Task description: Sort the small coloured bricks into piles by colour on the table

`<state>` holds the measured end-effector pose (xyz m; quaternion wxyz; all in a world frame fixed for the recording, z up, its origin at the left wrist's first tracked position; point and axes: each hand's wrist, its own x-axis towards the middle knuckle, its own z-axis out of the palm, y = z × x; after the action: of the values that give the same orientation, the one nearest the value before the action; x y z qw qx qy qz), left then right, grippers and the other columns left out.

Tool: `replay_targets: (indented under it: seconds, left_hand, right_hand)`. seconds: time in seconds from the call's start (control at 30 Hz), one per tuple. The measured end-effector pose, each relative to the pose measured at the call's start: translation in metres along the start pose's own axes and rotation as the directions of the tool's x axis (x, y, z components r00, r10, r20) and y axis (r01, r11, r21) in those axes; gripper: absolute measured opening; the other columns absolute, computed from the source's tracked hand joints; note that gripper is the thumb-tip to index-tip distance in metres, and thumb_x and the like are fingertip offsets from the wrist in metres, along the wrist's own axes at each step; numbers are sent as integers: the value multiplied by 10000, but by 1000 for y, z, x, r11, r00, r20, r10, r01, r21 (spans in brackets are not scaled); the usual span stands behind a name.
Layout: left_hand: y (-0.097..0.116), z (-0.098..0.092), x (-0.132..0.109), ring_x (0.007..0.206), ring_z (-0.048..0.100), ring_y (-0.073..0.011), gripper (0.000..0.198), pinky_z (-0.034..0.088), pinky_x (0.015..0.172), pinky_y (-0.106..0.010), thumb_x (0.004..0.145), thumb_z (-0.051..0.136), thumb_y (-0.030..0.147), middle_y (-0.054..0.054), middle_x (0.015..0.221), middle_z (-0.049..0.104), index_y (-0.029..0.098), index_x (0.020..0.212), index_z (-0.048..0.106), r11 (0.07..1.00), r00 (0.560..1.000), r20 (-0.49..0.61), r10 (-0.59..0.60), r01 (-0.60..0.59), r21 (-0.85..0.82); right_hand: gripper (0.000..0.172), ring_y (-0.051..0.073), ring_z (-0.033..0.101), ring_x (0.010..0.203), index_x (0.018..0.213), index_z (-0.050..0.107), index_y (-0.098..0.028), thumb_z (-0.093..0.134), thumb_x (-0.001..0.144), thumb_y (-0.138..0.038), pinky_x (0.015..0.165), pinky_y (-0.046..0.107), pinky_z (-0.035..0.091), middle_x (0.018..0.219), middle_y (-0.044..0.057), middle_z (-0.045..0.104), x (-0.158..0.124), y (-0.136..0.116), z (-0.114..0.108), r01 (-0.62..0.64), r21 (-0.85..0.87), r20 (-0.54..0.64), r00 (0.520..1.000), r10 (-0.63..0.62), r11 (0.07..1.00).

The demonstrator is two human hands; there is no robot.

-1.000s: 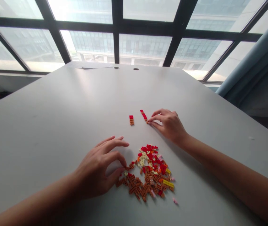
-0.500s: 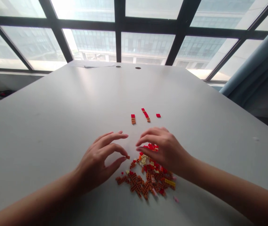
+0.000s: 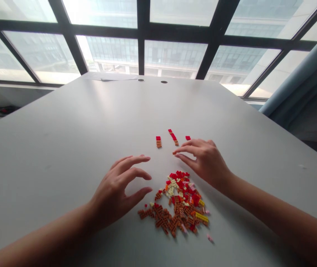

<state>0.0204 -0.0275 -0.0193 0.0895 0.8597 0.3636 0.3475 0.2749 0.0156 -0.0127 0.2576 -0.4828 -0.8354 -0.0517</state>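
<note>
My right hand (image 3: 203, 159) pinches a small brown toy brick (image 3: 174, 153) between thumb and fingertips, above the table just short of the laid-out bricks. My left hand (image 3: 122, 183) hovers left of the pile, fingers apart, holding nothing. Below and between the hands spreads a loose pile of small building bricks (image 3: 179, 209), mostly brown, with red, cream, yellow and pink ones. Farther off lie a short red-and-brown row (image 3: 159, 142), a longer slanting row (image 3: 173, 137) and a red brick piece (image 3: 188, 137), which sits just beyond my right fingers.
The bricks lie on a wide white table (image 3: 77, 122). A stray pink brick (image 3: 210, 238) rests right of the pile's near end. Flat paper (image 3: 114, 77) and two round holes are at the far edge, before large windows. A blue curtain (image 3: 300, 81) hangs at right.
The small brown brick has passed from my left hand to my right. My right hand has moved forward and right, uncovering more of the pile; my left fingers have parted.
</note>
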Motion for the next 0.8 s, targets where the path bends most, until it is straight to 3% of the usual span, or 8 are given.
replay_targets:
  seconds: [0.17, 0.5, 0.8]
  left_hand:
    - [0, 0, -1, 1184, 545, -227, 156, 453, 998, -427, 835, 629, 276, -91, 1234, 606, 224, 982, 610, 999, 999, 16, 37, -37, 21]
    - [0, -2, 1, 1171, 563, -240, 220, 454, 1007, -429, 824, 642, 301, -96, 1219, 621, 223, 1029, 620, 998, 999, 23, 46, -47, 32]
    - [0, -1, 0, 1176, 556, -239, 196, 467, 991, -434, 837, 625, 286, -99, 1207, 622, 220, 1021, 614, 998, 999, 26, 37, -38, 42]
  right_hand:
    - [172, 208, 624, 816, 828, 749, -283, 607, 867, -373, 716, 341, 270, 890, 28, 734, 2, 25, 8, -111, -157, -30, 994, 107, 981]
    - [225, 216, 616, 805, 733, 695, -231, 631, 840, -418, 722, 343, 260, 857, 31, 721, 8, 25, 11, -164, -188, -59, 986, 156, 968]
    - [197, 226, 610, 827, 782, 668, -217, 603, 856, -388, 733, 348, 275, 866, 47, 695, 11, 17, 16, -152, -125, -58, 988, 146, 980]
